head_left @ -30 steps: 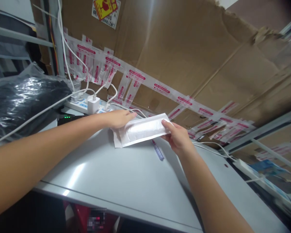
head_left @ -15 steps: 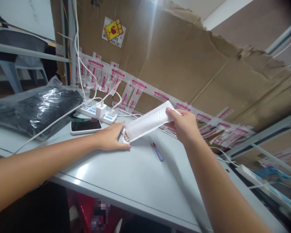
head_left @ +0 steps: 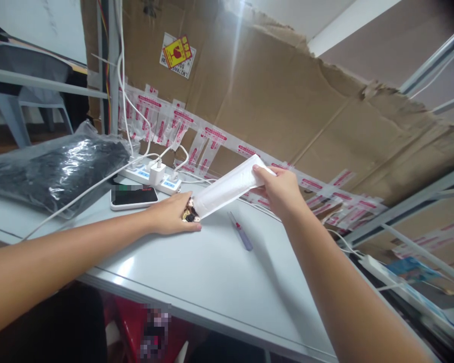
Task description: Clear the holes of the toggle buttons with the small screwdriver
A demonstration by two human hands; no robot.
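Note:
A long white paper-like sleeve (head_left: 229,186) slants down to the left above the desk. At its raised upper end, my right hand (head_left: 283,190) grips it with the thumb on top. From its lower end comes a small cluster of dark, gold and pale pieces (head_left: 190,214), whose kind I cannot make out. My left hand (head_left: 171,216) rests low at the desk with thumb and fingers spread around these pieces. A screwdriver (head_left: 242,237) with a translucent bluish handle and a red collar lies on the desk, below the sleeve.
A phone-like device (head_left: 133,196) lies left, near a power strip (head_left: 170,185) with a white plug. A black item in clear plastic (head_left: 56,166) occupies the far left. White cables cross the desk (head_left: 196,282). Taped cardboard (head_left: 257,96) stands behind.
More of the pieces now show at the sleeve's lower end, with dark and gold parts visible. My right hand and the sleeve appear slightly further left.

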